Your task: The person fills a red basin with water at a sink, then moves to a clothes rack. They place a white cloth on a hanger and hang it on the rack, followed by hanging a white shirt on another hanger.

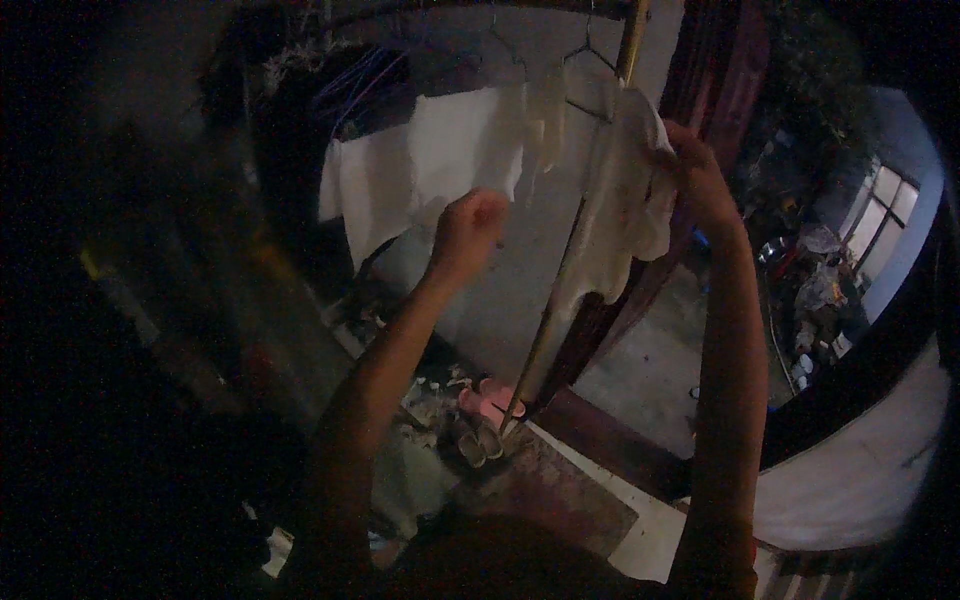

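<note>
The two bare arms come up from the lower edge of the view. The right arm is stretched almost straight upward, and its wrist bends so that the right hand turns inward to the left. Its fingers are bent and close together at the upper right border of the garment; the grip is narrow and holds this border. The left arm goes up at a slant, with the elbow low, and the left hand is raised with the fingers curled, at a lower height than the right one. Whether something is inside these fingers, I cannot tell.

The garment is at the upper middle, a little to the right, by the wire hanger. It is pale, whitish to beige, thin and soft, and it hangs down in loose folds with a wavy lower edge. Its right border looks brighter than the rest. Its exact kind is too dim to tell. A yellowish pole runs at a slant and passes partly behind it.

To the left hangs a white cloth, whose edge appears just beside the left hand. Below, near the pole's foot, are pink shoes and grey slippers.
</note>
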Motion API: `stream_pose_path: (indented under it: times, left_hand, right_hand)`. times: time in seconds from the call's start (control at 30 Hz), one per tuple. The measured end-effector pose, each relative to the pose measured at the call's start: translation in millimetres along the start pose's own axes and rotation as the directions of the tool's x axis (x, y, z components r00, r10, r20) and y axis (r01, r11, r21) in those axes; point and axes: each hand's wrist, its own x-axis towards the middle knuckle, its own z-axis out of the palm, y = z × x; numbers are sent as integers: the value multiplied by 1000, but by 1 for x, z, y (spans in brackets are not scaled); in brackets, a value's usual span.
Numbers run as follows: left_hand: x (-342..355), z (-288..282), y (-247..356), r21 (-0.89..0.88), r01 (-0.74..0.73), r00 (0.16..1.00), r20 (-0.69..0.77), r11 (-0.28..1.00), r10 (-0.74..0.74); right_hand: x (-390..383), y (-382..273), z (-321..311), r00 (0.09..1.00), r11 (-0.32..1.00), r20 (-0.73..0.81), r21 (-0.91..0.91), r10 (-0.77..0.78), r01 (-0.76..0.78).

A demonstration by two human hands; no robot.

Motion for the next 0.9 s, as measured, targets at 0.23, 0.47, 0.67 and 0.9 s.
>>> stream_pose_path:
  times: [0.23, 0.47, 0.67, 0.9]
  left_hand:
    - [96, -3, 45, -211, -53, 990, -138, 976, 24]
    - [103, 51, 105, -589, 28, 993, 111, 808, 47]
    - [89, 51, 132, -695, -7, 994, 74, 719, 81]
    - [73, 38, 162, -542, -83, 977, 121, 836, 176]
  right_hand:
    - [-11, -15, 40, 982, 989, -135, 49, -133, 141]
    - [-90, -1, 51, 975, 987, -167, 43, -145, 154]
    - [-113, -24, 73, 931, 967, -280, 26, -235, 253]
    - [-101, -58, 57, 933, 976, -358, 198, -17, 94]
